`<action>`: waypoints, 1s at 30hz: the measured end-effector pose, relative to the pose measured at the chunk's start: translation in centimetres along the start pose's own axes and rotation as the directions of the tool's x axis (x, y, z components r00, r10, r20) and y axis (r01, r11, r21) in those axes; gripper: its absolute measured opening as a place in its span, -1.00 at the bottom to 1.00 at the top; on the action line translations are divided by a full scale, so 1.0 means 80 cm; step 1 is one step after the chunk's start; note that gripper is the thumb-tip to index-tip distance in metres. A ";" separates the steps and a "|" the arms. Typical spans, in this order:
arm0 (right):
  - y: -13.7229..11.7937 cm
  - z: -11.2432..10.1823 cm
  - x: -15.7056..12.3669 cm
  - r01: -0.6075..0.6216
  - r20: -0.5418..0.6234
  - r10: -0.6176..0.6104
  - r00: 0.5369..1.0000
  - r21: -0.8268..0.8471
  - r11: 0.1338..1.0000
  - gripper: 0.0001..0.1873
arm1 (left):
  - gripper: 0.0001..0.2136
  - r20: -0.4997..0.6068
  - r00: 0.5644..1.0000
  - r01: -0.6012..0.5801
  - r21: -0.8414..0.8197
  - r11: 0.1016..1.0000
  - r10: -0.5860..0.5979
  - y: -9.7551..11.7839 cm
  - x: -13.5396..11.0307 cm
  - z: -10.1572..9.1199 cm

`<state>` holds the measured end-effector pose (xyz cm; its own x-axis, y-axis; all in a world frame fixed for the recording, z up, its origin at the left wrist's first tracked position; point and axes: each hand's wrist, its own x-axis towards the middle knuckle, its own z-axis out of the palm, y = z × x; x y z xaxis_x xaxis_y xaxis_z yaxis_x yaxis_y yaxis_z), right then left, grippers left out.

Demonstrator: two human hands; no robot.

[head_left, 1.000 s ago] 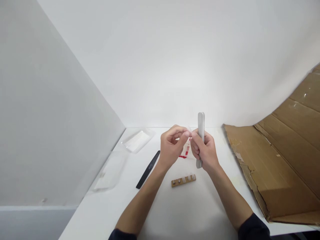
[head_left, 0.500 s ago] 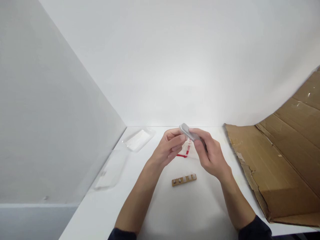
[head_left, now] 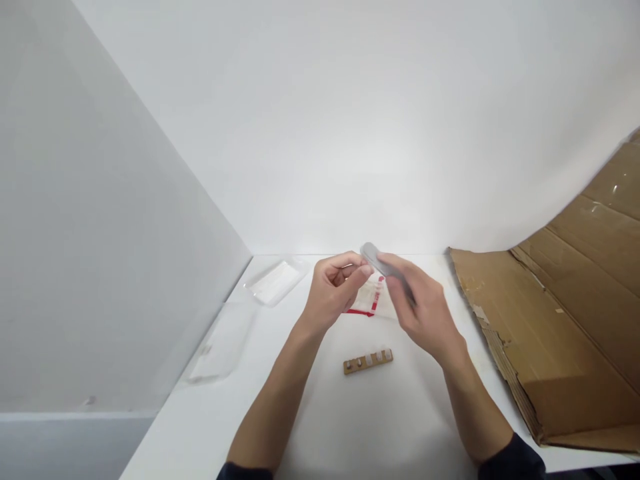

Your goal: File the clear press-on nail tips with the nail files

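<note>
My right hand (head_left: 423, 310) is closed round a grey nail buffer block (head_left: 376, 258), which slants up and to the left out of its fingers; the hand is motion-blurred. My left hand (head_left: 334, 293) is raised beside it, fingers curled in a pinch at the buffer's upper end; whatever it pinches is too small to make out. Both hands hover above a clear bag with red print (head_left: 369, 299). A small brown strip holding several nail tips (head_left: 368, 361) lies on the white table (head_left: 350, 420) in front of the hands.
Two clear plastic packages lie at the left: one at the back (head_left: 276, 281), one nearer along the wall (head_left: 220, 343). A flattened cardboard box (head_left: 560, 313) covers the table's right side. White walls stand at the left and behind.
The buffer went from upright to slanted left against my left fingertips. My left arm now covers the black nail file seen a second ago. Over the last half second my right hand keeps moving.
</note>
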<state>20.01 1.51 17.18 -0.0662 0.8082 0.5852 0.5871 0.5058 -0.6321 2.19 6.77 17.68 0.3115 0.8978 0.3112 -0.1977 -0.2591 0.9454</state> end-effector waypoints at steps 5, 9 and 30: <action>0.000 0.017 0.000 -0.046 -0.065 0.052 0.997 0.080 0.996 -0.61 | -0.68 -0.057 0.997 -0.042 0.046 0.998 0.044 0.002 -0.001 0.002; 0.000 0.027 -0.003 -0.028 -0.012 0.030 0.999 0.147 0.989 -0.60 | -0.67 -0.076 0.993 -0.080 0.090 0.993 0.087 -0.002 0.001 0.003; -0.005 0.017 -0.001 0.027 -0.024 -0.024 0.999 0.165 0.986 -0.61 | -0.79 -0.137 0.967 -0.196 0.129 0.972 0.213 0.002 -0.007 0.017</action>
<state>18.70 1.68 16.72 -0.0608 0.7886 0.6118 0.4437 0.5705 -0.6912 3.25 5.77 17.78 0.1313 0.8620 0.4895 -0.1337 -0.4739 0.8704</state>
